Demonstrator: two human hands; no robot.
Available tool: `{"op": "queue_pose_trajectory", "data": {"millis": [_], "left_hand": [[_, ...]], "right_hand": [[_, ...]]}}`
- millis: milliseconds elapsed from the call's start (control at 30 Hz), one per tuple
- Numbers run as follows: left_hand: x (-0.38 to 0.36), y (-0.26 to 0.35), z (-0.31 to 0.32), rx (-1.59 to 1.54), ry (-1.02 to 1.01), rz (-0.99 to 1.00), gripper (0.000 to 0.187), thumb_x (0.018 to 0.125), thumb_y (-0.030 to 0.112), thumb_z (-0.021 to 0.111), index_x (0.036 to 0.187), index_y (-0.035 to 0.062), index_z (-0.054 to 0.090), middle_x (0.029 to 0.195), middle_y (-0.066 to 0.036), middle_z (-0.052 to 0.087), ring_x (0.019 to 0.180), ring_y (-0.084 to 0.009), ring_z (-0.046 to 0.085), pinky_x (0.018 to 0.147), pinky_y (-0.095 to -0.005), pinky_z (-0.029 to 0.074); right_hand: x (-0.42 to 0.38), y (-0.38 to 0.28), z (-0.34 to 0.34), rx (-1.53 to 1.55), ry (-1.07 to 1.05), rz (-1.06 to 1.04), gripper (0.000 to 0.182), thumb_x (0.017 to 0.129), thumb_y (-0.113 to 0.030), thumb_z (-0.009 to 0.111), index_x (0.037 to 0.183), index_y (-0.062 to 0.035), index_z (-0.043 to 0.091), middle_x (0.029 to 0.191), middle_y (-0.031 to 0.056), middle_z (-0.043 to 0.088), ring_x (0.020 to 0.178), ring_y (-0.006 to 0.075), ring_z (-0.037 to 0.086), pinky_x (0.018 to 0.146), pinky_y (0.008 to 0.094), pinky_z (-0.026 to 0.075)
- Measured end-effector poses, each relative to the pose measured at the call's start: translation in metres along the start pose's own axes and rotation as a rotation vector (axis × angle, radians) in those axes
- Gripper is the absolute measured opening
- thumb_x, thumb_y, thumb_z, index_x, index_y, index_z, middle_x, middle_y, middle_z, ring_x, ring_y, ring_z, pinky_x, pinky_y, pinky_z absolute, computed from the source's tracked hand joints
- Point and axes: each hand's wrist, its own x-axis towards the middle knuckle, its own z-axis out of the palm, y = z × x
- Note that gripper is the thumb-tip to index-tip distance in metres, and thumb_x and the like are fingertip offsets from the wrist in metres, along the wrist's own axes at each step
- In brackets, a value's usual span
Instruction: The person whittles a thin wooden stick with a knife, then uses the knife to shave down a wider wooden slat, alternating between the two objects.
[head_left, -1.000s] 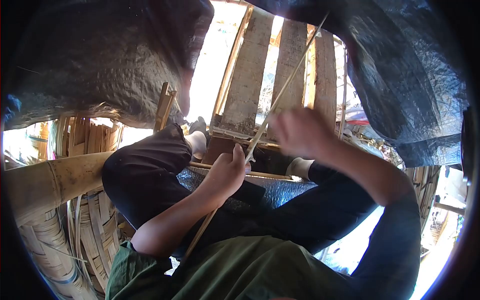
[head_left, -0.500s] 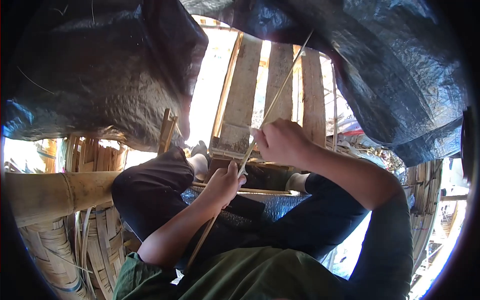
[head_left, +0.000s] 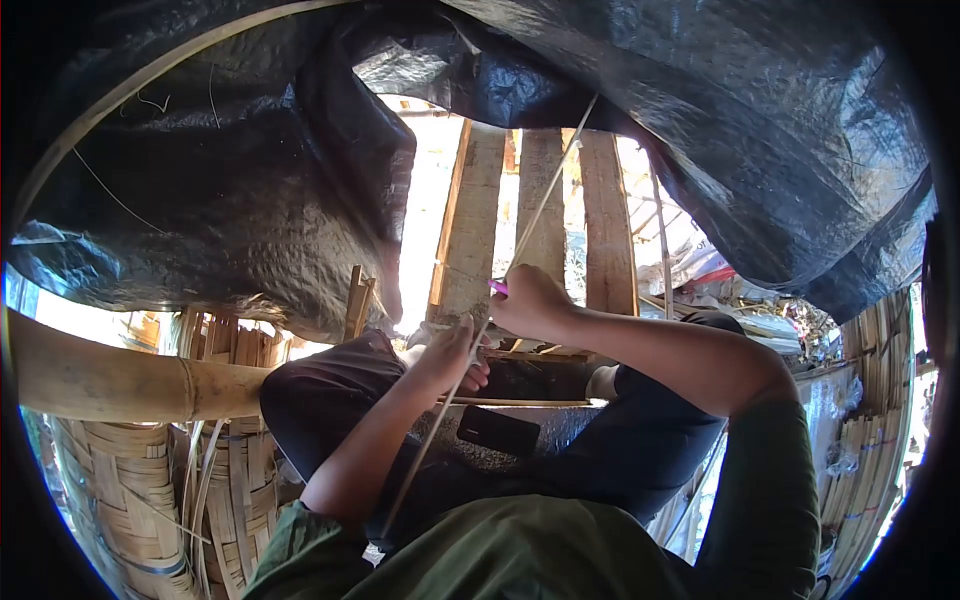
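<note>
A long thin bamboo strip (head_left: 535, 215) runs slantwise from my lap up past the wooden planks (head_left: 470, 225). My left hand (head_left: 447, 358) is closed around the strip low down, above my knees. Just above it, my right hand (head_left: 528, 300) grips the same strip together with a small tool that has a pink handle (head_left: 497, 287); its blade is hidden. Both hands are close together in front of my dark trousers (head_left: 330, 395).
Black plastic sheeting (head_left: 230, 190) hangs overhead and to the right. A thick bamboo pole (head_left: 110, 380) crosses at the left above woven bamboo baskets (head_left: 120, 490). A dark flat object (head_left: 498, 430) lies on my lap. More bamboo strips stand at the right (head_left: 870, 420).
My right hand has come down the strip toward my left hand. The view has tilted up, so more sheeting shows and the hands sit lower in the frame.
</note>
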Motion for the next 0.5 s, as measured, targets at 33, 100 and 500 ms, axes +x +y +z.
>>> {"op": "queue_pose_trajectory", "data": {"millis": [33,100,500], "left_hand": [[0.000,-0.001,0.000,0.001,-0.001,0.004,0.053,0.102,0.048,0.030,0.104,0.0001,0.053,0.074,-0.011,0.059,0.062,-0.0189,0.064,0.057,-0.0289,0.054],[0.006,0.007,-0.002,-0.014,-0.028,-0.027,0.049,0.102,0.044,0.031,0.105,-0.0004,0.053,0.076,-0.011,0.059,0.067,-0.0184,0.064,0.060,-0.0295,0.054],[0.033,0.016,-0.017,0.430,-0.065,0.035,0.050,0.098,0.048,0.042,0.097,-0.0007,0.055,0.067,-0.007,0.058,0.055,-0.0158,0.060,0.052,-0.0266,0.048]], "right_hand": [[-0.002,0.000,0.000,-0.002,0.004,-0.001,0.030,0.076,-0.017,0.058,0.059,0.0072,0.056,0.051,0.0204,0.056,0.049,0.0328,0.061,0.054,0.0457,0.049],[0.001,-0.003,-0.009,0.017,-0.061,-0.001,0.029,0.077,-0.017,0.058,0.062,0.0079,0.057,0.054,0.0201,0.057,0.050,0.0303,0.061,0.054,0.0452,0.048],[0.022,0.030,-0.069,-0.172,0.193,-0.170,0.022,0.091,-0.012,0.050,0.094,0.0087,0.055,0.076,0.0240,0.061,0.066,0.0388,0.063,0.063,0.0463,0.047]]}}
